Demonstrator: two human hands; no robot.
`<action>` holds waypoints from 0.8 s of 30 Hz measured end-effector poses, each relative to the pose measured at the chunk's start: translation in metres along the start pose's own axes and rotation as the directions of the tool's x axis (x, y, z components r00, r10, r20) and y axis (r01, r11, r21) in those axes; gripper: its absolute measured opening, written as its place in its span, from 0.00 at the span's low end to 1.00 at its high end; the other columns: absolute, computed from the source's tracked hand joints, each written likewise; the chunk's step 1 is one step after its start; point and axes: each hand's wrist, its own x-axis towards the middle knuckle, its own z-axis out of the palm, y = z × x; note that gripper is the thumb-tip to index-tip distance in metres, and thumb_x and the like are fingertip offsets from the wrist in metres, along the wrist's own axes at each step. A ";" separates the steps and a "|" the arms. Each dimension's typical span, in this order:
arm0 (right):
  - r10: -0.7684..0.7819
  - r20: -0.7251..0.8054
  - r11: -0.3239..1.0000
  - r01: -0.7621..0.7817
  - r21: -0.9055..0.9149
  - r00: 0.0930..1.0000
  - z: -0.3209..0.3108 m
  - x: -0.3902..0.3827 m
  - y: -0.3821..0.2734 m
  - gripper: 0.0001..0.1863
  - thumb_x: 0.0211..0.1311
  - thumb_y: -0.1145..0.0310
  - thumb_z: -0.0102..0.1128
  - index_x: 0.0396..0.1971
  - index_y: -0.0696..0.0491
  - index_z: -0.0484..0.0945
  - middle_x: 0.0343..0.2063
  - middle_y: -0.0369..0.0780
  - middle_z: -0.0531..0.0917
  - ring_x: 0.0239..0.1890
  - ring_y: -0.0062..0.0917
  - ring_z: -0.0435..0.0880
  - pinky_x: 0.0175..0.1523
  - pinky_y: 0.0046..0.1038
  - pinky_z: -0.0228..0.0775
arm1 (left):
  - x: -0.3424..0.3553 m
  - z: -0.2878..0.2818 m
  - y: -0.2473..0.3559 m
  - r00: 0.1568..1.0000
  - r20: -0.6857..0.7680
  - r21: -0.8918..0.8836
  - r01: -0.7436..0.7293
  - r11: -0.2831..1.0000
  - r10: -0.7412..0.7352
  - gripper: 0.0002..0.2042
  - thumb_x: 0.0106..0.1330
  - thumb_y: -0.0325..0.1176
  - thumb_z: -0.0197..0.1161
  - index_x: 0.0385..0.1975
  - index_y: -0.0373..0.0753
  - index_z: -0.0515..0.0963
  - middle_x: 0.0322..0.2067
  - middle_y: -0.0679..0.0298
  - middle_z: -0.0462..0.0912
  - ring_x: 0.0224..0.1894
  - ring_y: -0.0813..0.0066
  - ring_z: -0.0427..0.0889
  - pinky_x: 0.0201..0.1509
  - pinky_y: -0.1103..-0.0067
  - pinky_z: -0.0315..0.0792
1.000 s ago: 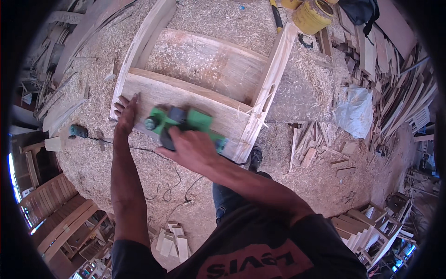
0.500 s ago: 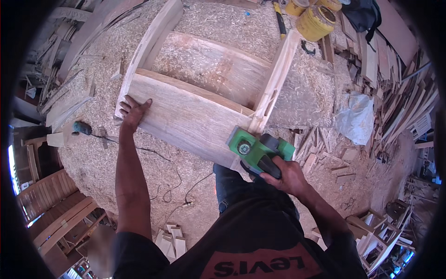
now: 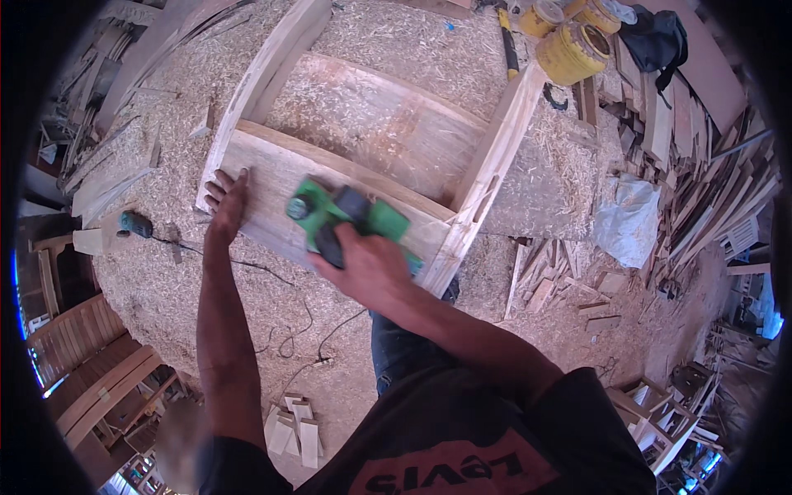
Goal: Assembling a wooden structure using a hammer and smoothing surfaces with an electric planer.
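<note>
Shavings [image 3: 165, 305] surrounded the frame [image 3: 499, 157]. Upon it, right fingers [image 3: 350, 244] clamped the planer [image 3: 351, 206]. Overtravel risked cutting the spread left fingers [image 3: 215, 191].

A green-and-black handheld electric planer [image 3: 351, 203], slightly blurred, sits on the near board [image 3: 268, 177] of an unpainted wooden frame [image 3: 500, 147], between its two side rails, the round knob towards the left one. That board's broad face lies upward.
</note>
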 end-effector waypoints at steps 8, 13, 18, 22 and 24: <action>0.022 0.120 1.000 -0.021 -0.016 0.993 -0.032 -0.009 0.007 0.30 0.64 0.41 0.62 0.46 0.56 0.76 0.27 0.51 0.86 0.29 0.47 0.88 0.37 0.46 0.81 | 0.006 0.007 -0.010 0.999 -0.037 -0.013 0.003 1.000 -0.004 0.59 0.61 0.73 0.55 0.77 0.42 0.29 0.76 0.42 0.21 0.76 0.38 0.17 0.77 0.49 0.24; -0.020 -0.089 0.990 0.008 -0.140 0.996 -0.103 -0.127 0.106 0.28 0.59 0.46 0.70 0.45 0.56 0.78 0.26 0.50 0.86 0.29 0.47 0.87 0.36 0.43 0.81 | 0.000 0.002 0.000 0.998 -0.058 0.122 -0.013 0.992 0.020 0.62 0.58 0.72 0.60 0.77 0.41 0.28 0.75 0.40 0.21 0.76 0.36 0.18 0.77 0.49 0.25; 0.116 0.020 0.987 -0.113 -0.115 0.993 -0.132 -0.158 0.135 0.26 0.57 0.52 0.73 0.46 0.55 0.77 0.27 0.52 0.84 0.32 0.49 0.87 0.37 0.42 0.80 | -0.005 0.004 0.002 0.999 -0.032 0.093 -0.003 0.996 0.006 0.63 0.57 0.72 0.61 0.77 0.40 0.27 0.75 0.39 0.20 0.76 0.34 0.18 0.77 0.48 0.27; 0.079 -0.004 0.990 -0.079 -0.120 0.997 -0.114 -0.130 0.116 0.25 0.57 0.51 0.73 0.43 0.56 0.77 0.25 0.53 0.83 0.31 0.51 0.86 0.35 0.44 0.78 | -0.005 0.006 0.002 1.000 -0.024 0.089 0.005 0.996 -0.002 0.63 0.57 0.72 0.61 0.77 0.40 0.27 0.75 0.39 0.20 0.76 0.33 0.18 0.77 0.48 0.27; -0.013 -0.048 0.993 0.008 -0.120 0.999 -0.099 -0.116 0.111 0.25 0.58 0.51 0.73 0.42 0.56 0.76 0.24 0.53 0.83 0.29 0.52 0.86 0.34 0.46 0.78 | -0.004 0.007 0.002 1.000 -0.022 0.092 0.004 0.996 -0.002 0.62 0.58 0.72 0.61 0.77 0.40 0.27 0.75 0.39 0.20 0.76 0.33 0.18 0.77 0.48 0.27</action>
